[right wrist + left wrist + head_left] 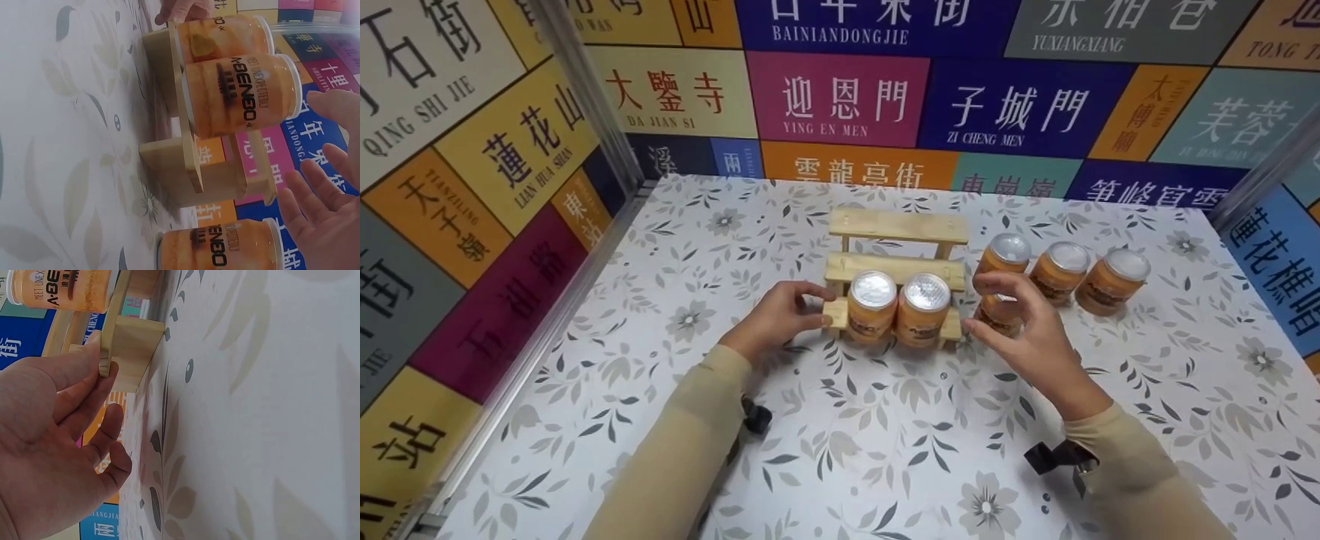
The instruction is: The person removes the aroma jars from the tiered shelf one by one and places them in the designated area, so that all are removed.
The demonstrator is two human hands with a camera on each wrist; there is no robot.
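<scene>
A three-step wooden rack stands on the table. On its lowest step sit two orange cans with silvery lids, the left can and the right can, side by side. My left hand pinches the left end of that step between thumb and fingers, clearly seen in the left wrist view on the plank. Right of the rack, my right hand hovers with fingers spread and bent, holding nothing. It partly hides a can standing beside the rack.
More orange cans stand to the right: a back can, a middle can and an outer can. A patterned cloth covers the table. Walls with colourful sign panels rise behind and at both sides.
</scene>
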